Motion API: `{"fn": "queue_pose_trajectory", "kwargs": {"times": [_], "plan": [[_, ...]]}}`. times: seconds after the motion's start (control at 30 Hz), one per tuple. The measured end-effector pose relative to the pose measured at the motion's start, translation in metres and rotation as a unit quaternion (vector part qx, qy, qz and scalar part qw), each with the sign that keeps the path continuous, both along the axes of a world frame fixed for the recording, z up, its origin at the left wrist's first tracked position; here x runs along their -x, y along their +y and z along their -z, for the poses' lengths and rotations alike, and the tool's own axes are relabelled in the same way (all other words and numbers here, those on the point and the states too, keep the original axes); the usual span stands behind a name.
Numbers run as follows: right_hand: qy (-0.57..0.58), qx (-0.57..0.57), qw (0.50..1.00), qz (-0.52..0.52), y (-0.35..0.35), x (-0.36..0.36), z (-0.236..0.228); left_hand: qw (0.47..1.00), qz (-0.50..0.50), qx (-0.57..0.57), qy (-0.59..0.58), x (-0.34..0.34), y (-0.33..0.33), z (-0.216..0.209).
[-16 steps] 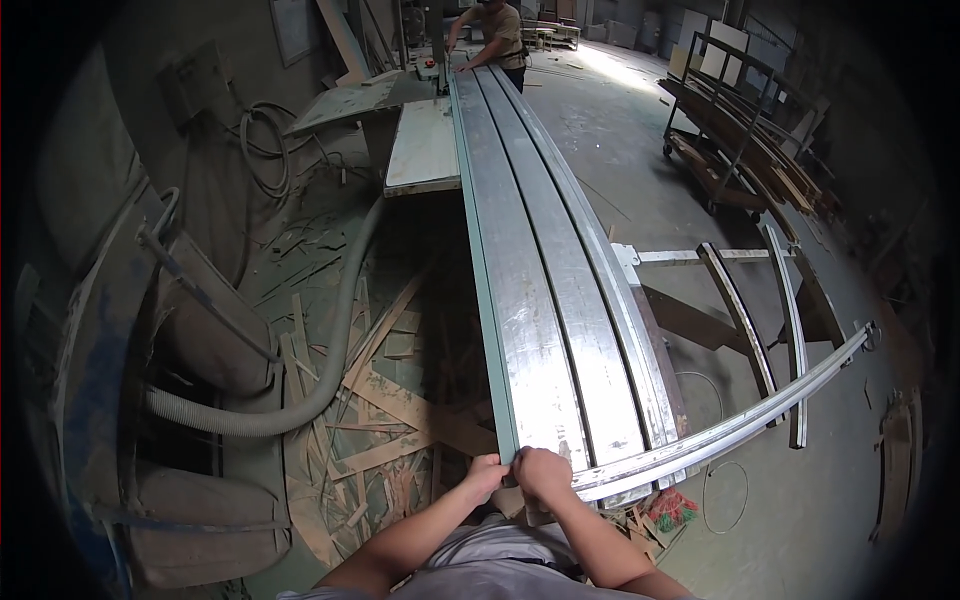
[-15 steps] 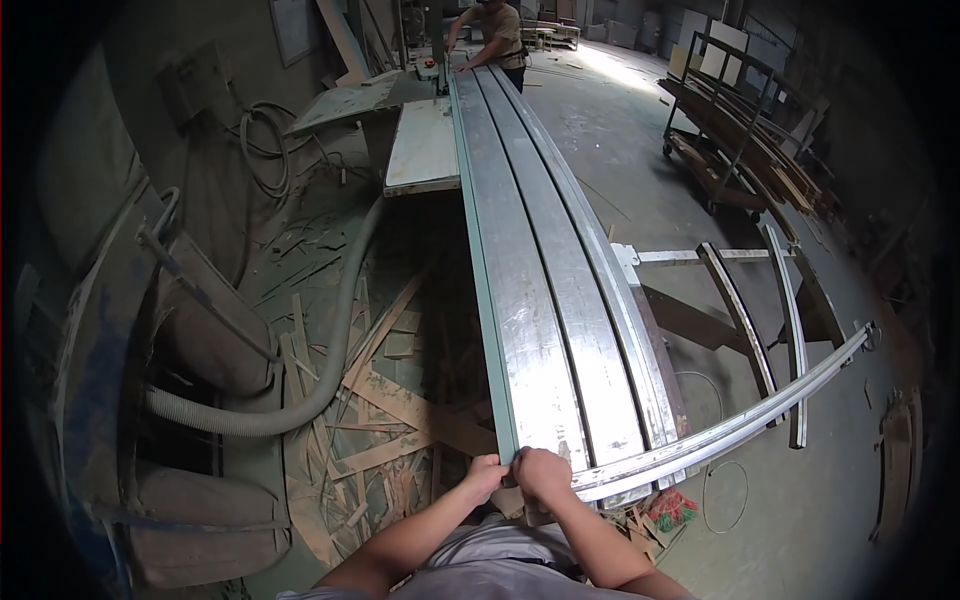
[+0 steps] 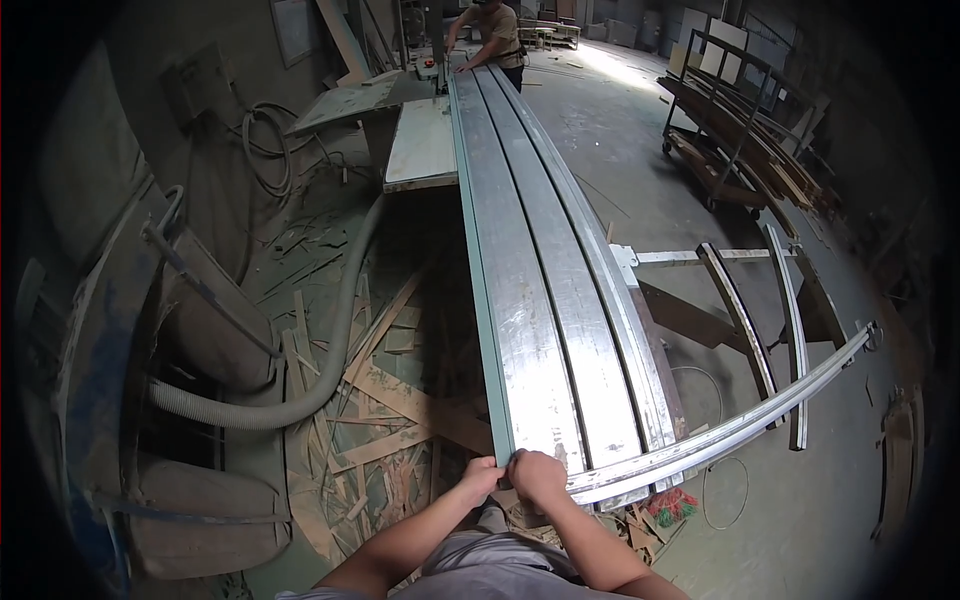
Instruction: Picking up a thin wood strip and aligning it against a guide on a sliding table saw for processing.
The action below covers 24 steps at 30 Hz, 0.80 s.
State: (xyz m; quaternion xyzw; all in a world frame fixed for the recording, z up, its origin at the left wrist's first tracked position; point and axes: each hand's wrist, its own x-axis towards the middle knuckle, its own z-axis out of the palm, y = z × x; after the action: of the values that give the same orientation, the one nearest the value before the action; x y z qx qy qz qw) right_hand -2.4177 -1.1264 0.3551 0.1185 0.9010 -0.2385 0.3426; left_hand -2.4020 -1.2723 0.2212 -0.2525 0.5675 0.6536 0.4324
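Observation:
A long, narrow pale-green strip (image 3: 487,350) runs along the left edge of the silvery sliding saw table (image 3: 530,330), from my hands to the far end. My left hand (image 3: 482,479) is closed on the near end of this strip. Right beside it, my right hand (image 3: 538,477) is curled over the same end, next to the table's near left corner. The fingertips of both hands are partly hidden. At the far end, a co-worker (image 3: 490,40) leans over the table with a hand near the strip by the saw.
A metal rail (image 3: 730,428) crosses the table's near end and reaches right to a metal outrigger frame (image 3: 735,310). Wood offcuts (image 3: 390,400) litter the floor at left, near a grey hose (image 3: 340,350). A loaded trolley (image 3: 715,130) stands far right.
Both hands have shifted very slightly left along with the strip's near end. Their grip looks the same, and the co-worker has barely moved.

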Motion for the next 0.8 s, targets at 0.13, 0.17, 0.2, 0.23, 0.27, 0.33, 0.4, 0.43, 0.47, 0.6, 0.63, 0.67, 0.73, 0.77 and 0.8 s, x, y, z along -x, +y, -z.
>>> {"fn": "queue_pose_trajectory", "kwargs": {"times": [0.13,0.17,0.2,0.23,0.27,0.33,0.4,0.43,0.47,0.6,0.63,0.67,0.73,0.77,0.8], "plan": [[-0.006,0.005,1.000,-0.002,-0.001,0.001,-0.006,1.000,-0.013,-0.011,-0.010,-0.004,-0.002,-0.002],[-0.013,0.007,1.000,-0.004,-0.002,0.001,-0.006,1.000,-0.013,-0.012,-0.007,-0.005,-0.004,-0.002],[-0.012,0.008,1.000,-0.006,-0.003,0.001,-0.008,1.000,-0.012,-0.013,-0.005,-0.005,-0.005,-0.001],[-0.013,0.010,1.000,-0.010,-0.003,0.001,-0.009,1.000,-0.015,-0.012,-0.003,-0.005,-0.008,0.000],[-0.015,0.011,1.000,-0.010,-0.003,0.001,-0.009,1.000,-0.005,-0.010,-0.008,-0.004,-0.007,-0.005],[-0.014,0.009,1.000,-0.008,-0.001,-0.001,-0.007,1.000,0.005,-0.008,-0.012,-0.003,-0.003,-0.015],[-0.012,0.011,1.000,-0.008,-0.001,-0.002,-0.007,0.999,-0.022,-0.030,-0.026,-0.002,-0.001,-0.026],[-0.010,0.012,1.000,-0.009,-0.001,-0.002,-0.007,0.999,-0.023,-0.029,-0.026,-0.001,-0.002,-0.030],[-0.008,0.012,1.000,-0.010,-0.001,-0.002,-0.008,0.999,-0.010,-0.024,-0.024,0.000,-0.003,-0.035],[-0.009,0.013,1.000,-0.012,0.000,-0.003,-0.012,0.999,0.020,-0.001,-0.033,0.006,0.001,-0.057],[-0.012,0.013,1.000,-0.013,0.001,-0.004,-0.013,0.999,0.020,-0.001,-0.033,0.004,0.001,-0.053],[-0.012,0.016,1.000,-0.018,0.000,-0.003,-0.014,0.999,-0.001,-0.017,-0.037,0.001,-0.003,-0.046],[-0.023,0.013,0.999,-0.019,-0.001,-0.004,-0.015,0.998,-0.020,-0.033,-0.043,-0.004,-0.006,-0.035],[-0.034,0.011,0.999,-0.020,-0.001,-0.004,-0.015,0.999,-0.003,-0.024,-0.040,-0.005,-0.008,-0.031],[-0.034,0.011,0.999,-0.019,-0.001,-0.005,-0.016,0.999,0.014,-0.015,-0.037,-0.006,-0.010,-0.027]]}}
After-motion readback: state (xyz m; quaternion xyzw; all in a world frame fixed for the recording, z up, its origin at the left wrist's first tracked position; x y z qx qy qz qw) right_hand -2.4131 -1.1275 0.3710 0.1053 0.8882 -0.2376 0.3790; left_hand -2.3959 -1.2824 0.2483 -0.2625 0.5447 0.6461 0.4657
